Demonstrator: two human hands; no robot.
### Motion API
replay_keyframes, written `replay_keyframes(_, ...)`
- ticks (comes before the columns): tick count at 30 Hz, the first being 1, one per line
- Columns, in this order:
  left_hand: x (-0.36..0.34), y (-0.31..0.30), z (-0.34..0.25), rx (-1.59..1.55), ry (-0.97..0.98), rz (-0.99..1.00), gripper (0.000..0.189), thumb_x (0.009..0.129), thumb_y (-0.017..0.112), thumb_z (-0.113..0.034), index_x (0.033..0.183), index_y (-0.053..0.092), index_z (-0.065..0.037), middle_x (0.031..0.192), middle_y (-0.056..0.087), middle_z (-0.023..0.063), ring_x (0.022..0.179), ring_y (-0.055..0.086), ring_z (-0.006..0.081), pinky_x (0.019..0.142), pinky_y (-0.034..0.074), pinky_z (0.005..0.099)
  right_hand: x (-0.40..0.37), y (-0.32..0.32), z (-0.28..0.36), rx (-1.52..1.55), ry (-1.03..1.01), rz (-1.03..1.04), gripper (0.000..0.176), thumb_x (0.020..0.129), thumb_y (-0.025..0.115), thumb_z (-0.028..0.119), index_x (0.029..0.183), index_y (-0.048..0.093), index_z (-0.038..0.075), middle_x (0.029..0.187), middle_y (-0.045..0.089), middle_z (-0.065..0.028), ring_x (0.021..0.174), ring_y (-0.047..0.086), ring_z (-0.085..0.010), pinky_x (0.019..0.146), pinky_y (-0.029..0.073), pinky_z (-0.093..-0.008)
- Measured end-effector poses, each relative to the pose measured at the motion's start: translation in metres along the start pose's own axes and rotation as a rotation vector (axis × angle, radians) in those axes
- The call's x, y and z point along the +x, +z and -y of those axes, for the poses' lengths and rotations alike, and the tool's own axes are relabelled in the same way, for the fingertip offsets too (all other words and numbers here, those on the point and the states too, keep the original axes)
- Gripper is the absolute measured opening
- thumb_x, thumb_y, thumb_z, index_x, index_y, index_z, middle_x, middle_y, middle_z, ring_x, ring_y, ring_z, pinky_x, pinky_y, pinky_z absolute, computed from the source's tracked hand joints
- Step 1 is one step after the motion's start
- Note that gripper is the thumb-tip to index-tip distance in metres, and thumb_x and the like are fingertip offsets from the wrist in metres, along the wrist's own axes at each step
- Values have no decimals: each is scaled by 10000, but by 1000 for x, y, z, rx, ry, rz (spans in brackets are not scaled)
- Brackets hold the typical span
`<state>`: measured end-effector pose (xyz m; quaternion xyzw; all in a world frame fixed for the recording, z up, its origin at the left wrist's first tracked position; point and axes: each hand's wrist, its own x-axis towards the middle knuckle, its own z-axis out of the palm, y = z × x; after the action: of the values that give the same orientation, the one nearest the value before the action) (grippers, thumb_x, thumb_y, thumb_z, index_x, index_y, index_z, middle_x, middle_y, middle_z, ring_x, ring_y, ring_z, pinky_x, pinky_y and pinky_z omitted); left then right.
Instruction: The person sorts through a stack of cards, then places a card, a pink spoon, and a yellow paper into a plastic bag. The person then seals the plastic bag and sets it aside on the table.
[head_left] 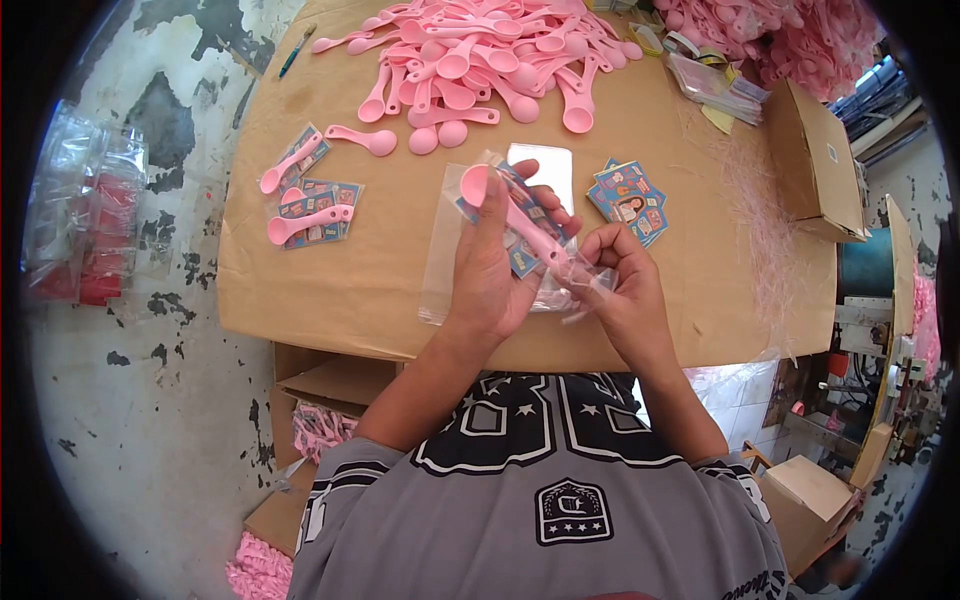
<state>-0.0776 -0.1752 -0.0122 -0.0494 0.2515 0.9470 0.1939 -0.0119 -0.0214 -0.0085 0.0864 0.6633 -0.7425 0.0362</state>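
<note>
My left hand point(488, 265) is closed around a pink measuring spoon point(525, 228) and a blue printed card point(524, 258) behind it, with the thumb pressing near the spoon's bowl. Clear plastic wraps the lower end of both. My right hand point(622, 285) pinches that clear plastic bag point(590, 288) by the spoon's handle end. Beneath the hands lie clear plastic sleeves point(440, 260) on the table. Just beyond my left fingers is a white rectangular item point(548, 165). To the right sits a small stack of blue printed cards point(630, 203).
A large heap of pink spoons point(490, 60) covers the far side of the cardboard-topped table point(390, 320). Bagged spoons with cards point(315, 215) lie at left, near a pen point(296, 52). An open cardboard box point(815, 160) stands at the right edge.
</note>
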Motion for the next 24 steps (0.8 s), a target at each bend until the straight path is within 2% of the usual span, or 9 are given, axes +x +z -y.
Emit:
replay_keyframes(3,0,-6,1,-1,-22,49,510,1103,534,-458,1406,495,-50,1052,643,80,960,686,177,987,602,407,1,8,-9,38,-141,-41,358,903,842,120,1157,595,65,1106,646,-23,897,556,-57,745,469,-231)
replay_keyframes(6,-2,-10,-2,10,-20,97,498,1113,522,-435,1421,490,-45,1122,659,103,1010,697,198,1004,598,414,-2,15,1,-82,-201,-89,464,876,838,93,1275,602,82,1228,632,-66,1069,588,-131,824,510,-287)
replay_keyframes(9,-3,-9,-4,0,-44,86,490,1121,511,-412,1434,488,-35,1217,664,138,1104,690,229,1041,581,428,4,15,3,-447,-589,-163,646,829,842,77,1418,583,134,1309,618,-117,1214,584,-255,957,523,-379)
replay_keyframes(10,-3,-7,-4,-16,-61,58,487,1123,509,-403,1437,488,-31,1252,662,150,1137,683,239,1054,573,433,5,15,8,-541,-707,-153,591,812,830,73,1377,674,153,1420,607,-172,1355,536,-343,1089,473,-441)
replay_keyframes(13,3,-12,-4,-112,-116,24,484,1127,504,-383,1451,481,-24,1342,636,180,1237,644,269,1092,546,451,5,-1,16,-842,-943,78,335,826,829,90,1157,796,133,1490,597,-179,1406,514,-366,1143,425,-476)
replay_keyframes(14,5,-14,-5,-152,-134,22,484,1128,503,-377,1456,477,-22,1369,624,188,1270,629,278,1104,537,457,0,-1,21,-703,-879,165,205,840,810,85,1040,838,126,1523,589,-179,1449,488,-391,1165,404,-493)
replay_keyframes(17,4,-12,-13,-145,-179,67,487,1128,504,-369,1465,469,-19,1443,581,208,1349,583,300,1120,524,468,-2,-21,24,-275,-836,327,242,847,790,67,1071,842,145,1505,608,-170,1433,506,-405,1180,388,-510)
replay_keyframes(21,0,-4,-17,-98,-233,101,551,1123,494,-420,1493,434,-16,1463,554,251,1388,554,337,1143,507,478,4,-34,33,-729,-846,42,352,875,750,47,1198,808,174,1564,552,-158,1492,437,-391,1211,346,-518)
replay_keyframes(24,-2,7,-18,-111,-318,134,582,1127,464,-442,1516,407,-13,1436,566,265,1357,578,364,1140,509,485,11,-22,35,-971,-881,35,439,838,744,42,1214,799,262,1610,507,-107,1527,382,-386,1212,352,-501)
